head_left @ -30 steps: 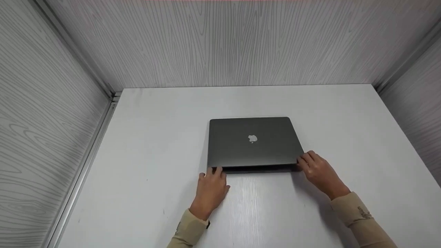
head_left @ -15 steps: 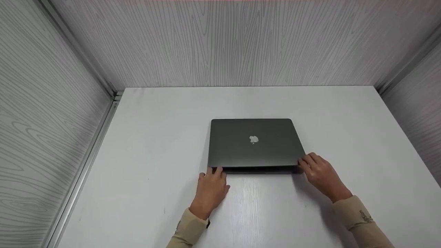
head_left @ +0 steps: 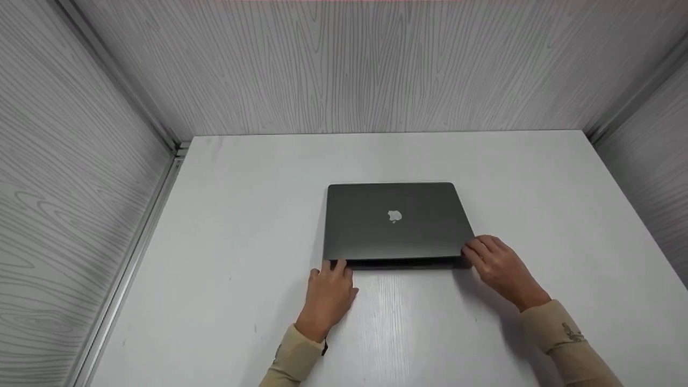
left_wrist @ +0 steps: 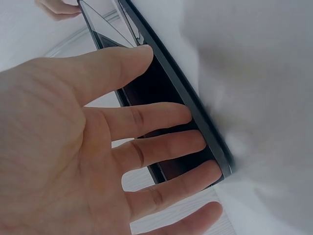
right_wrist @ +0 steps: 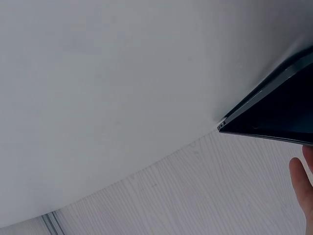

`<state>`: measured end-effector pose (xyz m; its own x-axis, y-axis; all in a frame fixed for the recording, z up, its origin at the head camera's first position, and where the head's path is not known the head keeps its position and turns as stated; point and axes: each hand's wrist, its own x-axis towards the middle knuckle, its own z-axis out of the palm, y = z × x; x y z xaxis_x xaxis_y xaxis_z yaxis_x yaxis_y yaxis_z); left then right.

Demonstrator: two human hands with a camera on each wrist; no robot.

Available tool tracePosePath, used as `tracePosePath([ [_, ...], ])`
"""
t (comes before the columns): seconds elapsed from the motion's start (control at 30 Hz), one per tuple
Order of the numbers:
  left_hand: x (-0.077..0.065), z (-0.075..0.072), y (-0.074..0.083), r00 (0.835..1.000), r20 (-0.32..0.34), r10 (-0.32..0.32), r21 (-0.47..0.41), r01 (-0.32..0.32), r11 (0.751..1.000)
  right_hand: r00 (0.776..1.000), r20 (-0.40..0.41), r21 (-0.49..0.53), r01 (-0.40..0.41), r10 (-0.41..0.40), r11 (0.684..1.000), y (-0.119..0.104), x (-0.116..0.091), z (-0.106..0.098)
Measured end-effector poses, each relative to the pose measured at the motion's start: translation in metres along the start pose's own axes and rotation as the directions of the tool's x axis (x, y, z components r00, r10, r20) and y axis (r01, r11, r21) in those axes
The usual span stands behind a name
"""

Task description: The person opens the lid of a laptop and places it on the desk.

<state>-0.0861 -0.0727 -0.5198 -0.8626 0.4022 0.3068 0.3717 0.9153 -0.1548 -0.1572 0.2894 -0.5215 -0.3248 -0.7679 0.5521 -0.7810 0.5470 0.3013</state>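
A dark grey laptop with a pale apple logo lies on the white table, its lid raised a little along the near edge. A dark gap shows between lid and base. At the front left corner, my left hand touches the base edge with extended fingers; in the left wrist view, several fingertips lie along the edge of the base. My right hand pinches the lid's front right corner. Only a few fingers of that hand show in the right wrist view, beneath the lid's edge.
The white tabletop surrounds the laptop on all sides. Grey wood-grain panels close it in: a back wall, a left wall and a right wall. A metal rail runs along the left edge.
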Motion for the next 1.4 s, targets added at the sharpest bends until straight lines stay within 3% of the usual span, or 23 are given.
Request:
tracePosePath([
  [0.4, -0.001, -0.002, 0.0, 1.0, 0.003, 0.009, -0.001, -0.009, 1.0, 0.999, 0.036, 0.057, 0.021, -0.023, 0.998, 0.004, 0.001, -0.003],
  [0.63, 0.001, -0.001, -0.001, 1.0, 0.027, 0.007, -0.003, -0.007, 1.0, 0.999, 0.008, 0.052, 0.04, -0.04, 0.998, 0.011, 0.004, -0.004],
  [0.87, 0.0, -0.002, -0.002, 0.999, 0.035, 0.004, -0.002, -0.004, 1.0, 0.999, -0.038, 0.094, -0.02, 0.023, 0.995, 0.015, -0.004, -0.007],
  [1.1, -0.001, -0.003, -0.002, 1.0, 0.025, 0.014, -0.008, -0.014, 1.0, 0.992, 0.004, 0.176, -0.127, 0.129, 0.976, 0.02, -0.013, -0.006],
  [1.4, -0.001, -0.003, -0.004, 0.999, 0.051, 0.003, -0.011, -0.003, 1.0, 0.987, -0.022, 0.215, -0.148, 0.157, 0.965, 0.029, -0.008, -0.007],
])
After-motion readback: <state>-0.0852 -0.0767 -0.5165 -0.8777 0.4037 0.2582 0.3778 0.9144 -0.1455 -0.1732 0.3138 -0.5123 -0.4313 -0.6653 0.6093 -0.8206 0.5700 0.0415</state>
